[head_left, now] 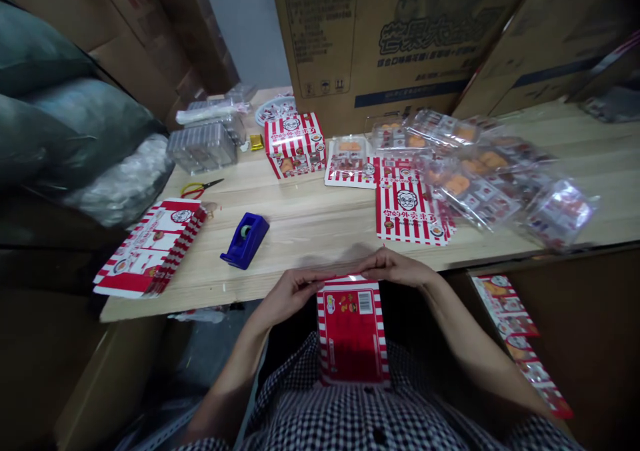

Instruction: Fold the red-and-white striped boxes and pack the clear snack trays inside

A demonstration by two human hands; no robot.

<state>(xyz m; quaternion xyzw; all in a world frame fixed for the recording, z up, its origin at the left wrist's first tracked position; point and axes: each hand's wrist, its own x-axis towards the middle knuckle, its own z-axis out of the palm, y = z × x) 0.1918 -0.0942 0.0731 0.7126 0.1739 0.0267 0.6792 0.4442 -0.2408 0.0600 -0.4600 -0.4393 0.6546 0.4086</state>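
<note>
My left hand [293, 294] and my right hand [395, 268] pinch the top edge of a red-and-white striped paper carton [353, 334], held upright over my lap with its barcode side facing me. Its top folds are partly hidden by my fingers. Just beyond my hands, a blue tape dispenser [245, 240] stands on the wooden table [310, 228] to the left. A flat striped carton blank [407, 204] lies ahead of my right hand, and a stack of folded blanks [150, 251] lies further left.
Clear plastic packs of orange-filled pastries [480, 171] are heaped at the table's right. A made-up striped box [295, 146], red-handled scissors [200, 188] and stacked plastic trays [203, 146] sit further back. Cardboard cartons and grey sacks [65, 124] border the table. More blanks [520, 338] lean low at right.
</note>
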